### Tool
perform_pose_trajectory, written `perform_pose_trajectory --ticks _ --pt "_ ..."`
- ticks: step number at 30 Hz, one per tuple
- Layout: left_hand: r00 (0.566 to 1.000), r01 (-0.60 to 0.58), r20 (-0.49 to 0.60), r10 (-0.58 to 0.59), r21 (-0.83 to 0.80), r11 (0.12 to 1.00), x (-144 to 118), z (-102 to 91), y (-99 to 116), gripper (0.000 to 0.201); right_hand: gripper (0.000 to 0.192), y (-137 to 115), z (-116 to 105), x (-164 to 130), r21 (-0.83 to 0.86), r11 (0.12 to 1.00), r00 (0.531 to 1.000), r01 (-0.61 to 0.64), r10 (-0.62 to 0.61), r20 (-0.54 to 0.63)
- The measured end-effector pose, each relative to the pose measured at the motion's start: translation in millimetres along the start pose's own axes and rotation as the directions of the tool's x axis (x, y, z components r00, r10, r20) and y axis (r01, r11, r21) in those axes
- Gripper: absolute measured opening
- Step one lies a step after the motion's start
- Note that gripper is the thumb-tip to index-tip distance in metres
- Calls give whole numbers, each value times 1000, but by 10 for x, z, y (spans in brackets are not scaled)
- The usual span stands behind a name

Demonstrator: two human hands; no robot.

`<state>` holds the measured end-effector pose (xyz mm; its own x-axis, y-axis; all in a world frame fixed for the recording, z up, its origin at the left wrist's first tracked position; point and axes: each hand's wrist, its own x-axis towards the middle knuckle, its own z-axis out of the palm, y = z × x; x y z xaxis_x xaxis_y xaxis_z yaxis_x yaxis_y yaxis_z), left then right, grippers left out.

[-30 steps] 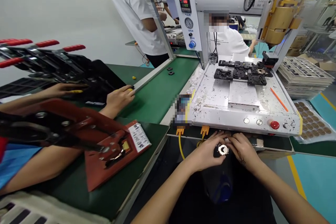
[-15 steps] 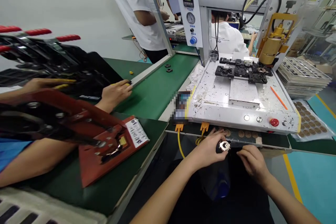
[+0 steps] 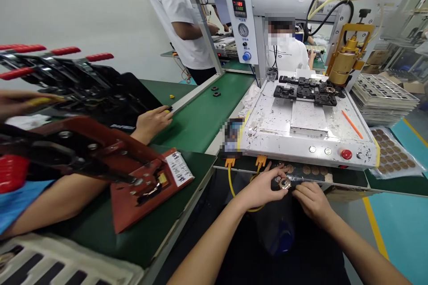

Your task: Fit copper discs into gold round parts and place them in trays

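Note:
My left hand (image 3: 267, 186) pinches a small round watch case (image 3: 284, 183) with a rose-gold rim between thumb and fingers, in front of the white press machine's front edge. Close to its right side is my right hand (image 3: 310, 199), thumb and fingertips pressed together. Whatever these fingertips hold, if anything, is too small to make out. Just behind the hands, several brown round discs (image 3: 306, 169) lie in clear film on the ledge under the machine. Below the hands, a dark see-through bag or bottle with a blue patch (image 3: 282, 242) rests by my lap.
The white machine (image 3: 267, 120) carries black fixtures (image 3: 306, 91) and an orange stick (image 3: 351, 124). A sheet of brown discs (image 3: 389, 153) lies right, below stacked trays (image 3: 384, 98). Left, a co-worker's hand (image 3: 154, 122) is beside a red press (image 3: 133, 205) and red-handled clamps (image 3: 67, 51).
My right hand has come left, up to the watch case. The case has turned in my left fingers, its pale face now showing as a ring. The view has shifted slightly.

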<state>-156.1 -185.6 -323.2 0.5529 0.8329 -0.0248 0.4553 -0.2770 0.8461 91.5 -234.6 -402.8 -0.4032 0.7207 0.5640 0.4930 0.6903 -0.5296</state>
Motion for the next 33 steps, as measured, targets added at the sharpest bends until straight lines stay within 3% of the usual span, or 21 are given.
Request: perform_pose_trajectory --ticks 4,7,10,12,14,16,18,20,22,27,33 --pt "996 -20 -83 26 68 998 23 109 77 26 16 -139 -249 -173 118 973 976 -200 208 -65" --pt "986 -38 -157 58 126 991 67 202 163 23 13 -288 -477 -99 233 887 899 -400 429 -90" --pt "976 -73 -194 101 147 986 53 256 279 22 19 -452 -678 57 339 794 835 -505 549 -42" --pt "973 -81 -208 101 100 992 -28 275 367 26 24 -567 -768 153 445 709 794 -548 608 9" --pt "975 -46 -219 23 -101 994 -159 293 458 30 29 -673 -809 232 571 583 744 -577 664 74" --pt "973 15 -201 -111 -427 904 -305 316 544 33 33 -753 -806 299 681 447 700 -580 701 136" --pt "960 57 -156 -232 -703 709 -431 340 618 41 33 -797 -774 358 748 331 671 -575 714 200" --pt "940 69 -123 -319 -846 529 -522 359 674 50 33 -814 -730 405 785 221 650 -579 707 280" --pt "919 68 -108 -379 -904 422 -584 367 711 56 34 -820 -695 437 788 158 639 -595 688 345" --pt "900 68 -83 -427 -943 327 -697 363 755 64 33 -865 -697 445 775 141 637 -616 668 384" --pt "916 35 -80 -394 -961 276 -797 392 820 50 39 -912 -757 365 747 79 591 -660 669 451"
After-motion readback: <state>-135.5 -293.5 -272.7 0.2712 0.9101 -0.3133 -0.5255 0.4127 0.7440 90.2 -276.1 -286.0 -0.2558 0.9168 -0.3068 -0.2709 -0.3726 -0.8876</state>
